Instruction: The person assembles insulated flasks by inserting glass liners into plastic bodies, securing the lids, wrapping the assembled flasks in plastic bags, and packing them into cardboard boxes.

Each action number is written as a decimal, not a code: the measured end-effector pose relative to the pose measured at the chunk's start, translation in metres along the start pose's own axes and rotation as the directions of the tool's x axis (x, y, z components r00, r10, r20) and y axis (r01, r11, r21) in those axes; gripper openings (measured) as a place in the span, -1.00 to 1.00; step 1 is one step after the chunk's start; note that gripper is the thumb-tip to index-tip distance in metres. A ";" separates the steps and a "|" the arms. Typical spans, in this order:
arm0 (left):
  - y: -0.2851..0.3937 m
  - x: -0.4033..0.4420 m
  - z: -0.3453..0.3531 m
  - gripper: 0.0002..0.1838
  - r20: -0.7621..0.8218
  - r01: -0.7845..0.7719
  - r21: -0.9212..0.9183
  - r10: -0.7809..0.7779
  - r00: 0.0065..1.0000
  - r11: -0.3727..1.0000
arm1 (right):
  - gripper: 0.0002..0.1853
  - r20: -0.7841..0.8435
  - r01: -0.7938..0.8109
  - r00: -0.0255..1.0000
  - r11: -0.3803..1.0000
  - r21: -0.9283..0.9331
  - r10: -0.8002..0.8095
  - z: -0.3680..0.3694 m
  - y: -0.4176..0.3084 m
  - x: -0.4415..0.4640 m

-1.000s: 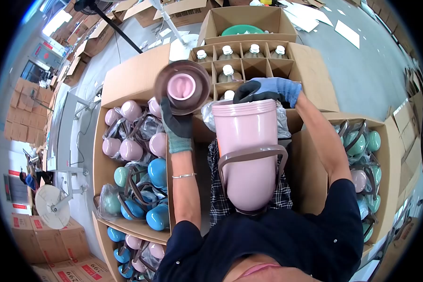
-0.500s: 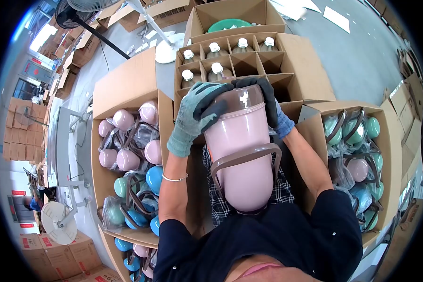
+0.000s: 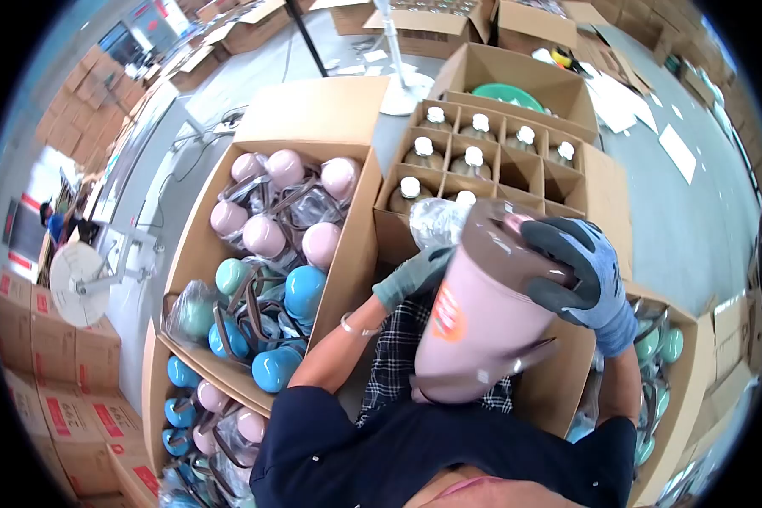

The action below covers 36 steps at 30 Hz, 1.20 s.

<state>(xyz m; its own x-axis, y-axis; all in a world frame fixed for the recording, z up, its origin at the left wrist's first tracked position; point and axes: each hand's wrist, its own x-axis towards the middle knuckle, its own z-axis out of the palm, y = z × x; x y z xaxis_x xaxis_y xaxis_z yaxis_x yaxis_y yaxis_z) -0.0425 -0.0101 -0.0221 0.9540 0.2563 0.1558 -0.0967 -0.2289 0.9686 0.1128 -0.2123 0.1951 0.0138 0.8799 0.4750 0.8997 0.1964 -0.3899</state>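
Note:
A pink pot [image 3: 470, 330] with a brown lid [image 3: 504, 241] leans at a tilt over my lap, an orange sticker on its side. My right hand [image 3: 580, 279], in a blue and black glove, is wrapped round the lid end. My left hand [image 3: 416, 275], in a green-grey glove, is at the pot's left side, its fingertips partly hidden behind the pot. Clear plastic wrap [image 3: 438, 222] lies just above that hand, at the edge of the divided carton [image 3: 603, 182], where white-capped bottles [image 3: 474, 157] stand.
On the left an open carton [image 3: 360, 229] holds pink, blue and green pots in plastic. More pots fill cartons at lower left and at right [image 3: 694, 364]. Behind the bottles a carton [image 3: 525, 63] holds a green basin [image 3: 508, 95]. A stand base [image 3: 406, 93] is beyond.
The lid has gone onto the pot. The pot has tilted to the right, and my left hand has dropped from the lid to its lower left. The view has shifted.

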 end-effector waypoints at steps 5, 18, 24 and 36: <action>0.101 -0.055 0.006 -0.39 -0.003 0.032 -0.528 -0.040 0.999 0.848 | -0.63 -0.037 -0.396 0.916 0.885 -0.245 0.400 0.031 0.006 0.022; 0.132 -0.107 0.071 -0.38 -0.436 -0.166 -0.262 0.037 0.899 0.951 | -0.69 0.340 -0.359 0.913 0.839 0.408 0.225 0.083 0.052 0.067; 0.110 -0.121 0.028 -0.24 -0.328 -0.012 -0.464 -0.159 0.931 0.886 | -0.72 0.354 0.029 0.935 0.999 -0.033 -0.016 0.055 0.039 0.070; 0.062 -0.111 -0.017 -0.53 -0.018 0.236 -0.488 -0.280 0.960 0.840 | -0.53 0.648 -0.296 0.668 0.930 -0.218 0.365 0.005 -0.016 0.086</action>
<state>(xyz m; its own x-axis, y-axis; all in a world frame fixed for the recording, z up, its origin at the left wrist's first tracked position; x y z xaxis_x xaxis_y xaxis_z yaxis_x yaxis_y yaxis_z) -0.1589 -0.0370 0.0243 0.9374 0.3274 -0.1185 0.0056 0.3262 0.9453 0.0974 -0.1377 0.2382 0.0547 0.9401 -0.3364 0.9276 -0.1725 -0.3312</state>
